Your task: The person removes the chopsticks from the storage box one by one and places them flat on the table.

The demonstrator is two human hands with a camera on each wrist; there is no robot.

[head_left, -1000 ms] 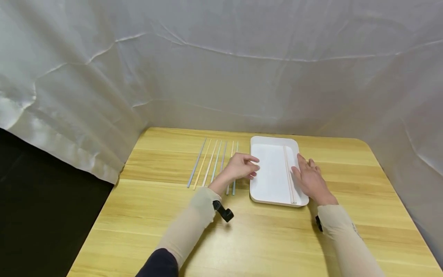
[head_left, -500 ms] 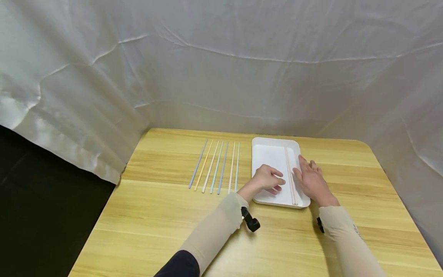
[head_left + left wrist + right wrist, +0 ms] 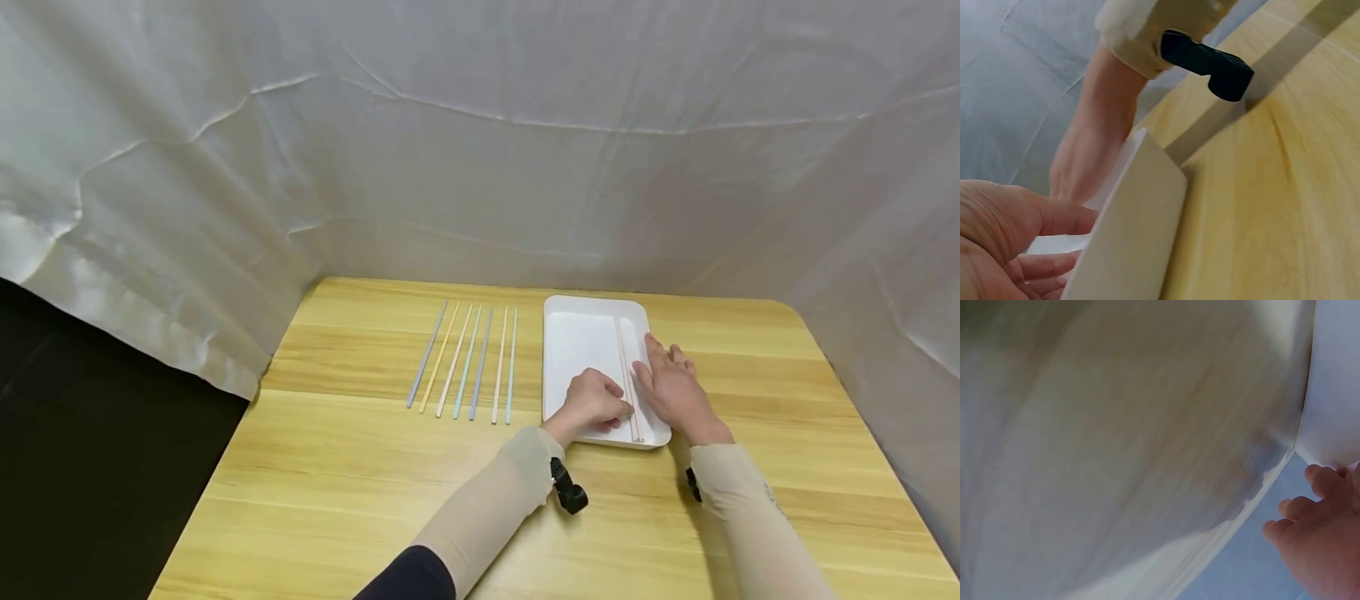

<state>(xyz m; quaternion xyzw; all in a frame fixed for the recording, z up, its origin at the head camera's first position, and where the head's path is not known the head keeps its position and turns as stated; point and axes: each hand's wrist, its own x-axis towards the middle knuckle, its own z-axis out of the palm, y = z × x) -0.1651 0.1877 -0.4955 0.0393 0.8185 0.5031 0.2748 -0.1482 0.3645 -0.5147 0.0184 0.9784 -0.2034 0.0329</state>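
A white rectangular tray [image 3: 577, 342] lies on the wooden table, with a pair of pale pink chopsticks [image 3: 622, 343] lengthwise along its right side. Over the tray's near half, my left hand [image 3: 595, 398] reaches in, its fingertips at the lower part of the chopsticks. Whether they pinch the pair is not visible; in the left wrist view the tray wall [image 3: 1135, 219] hides the fingertips. My right hand [image 3: 672, 392] rests at the tray's right edge with fingers extended. The right wrist view shows that hand [image 3: 1325, 531] low at the frame's right edge, beside the tray wall [image 3: 1338, 387].
Several pastel chopsticks lie spaced in a row left of the tray, from a blue-grey one [image 3: 427, 356] to a mint one [image 3: 512, 367]. The wooden table [image 3: 315, 467] ends before a pale hanging curtain [image 3: 480, 183]. A dark area lies beyond its left edge.
My left hand has moved right from beside the tray's left rim, across the tray to the pink chopsticks. The row of chopsticks is fully uncovered. My right hand has stayed put.
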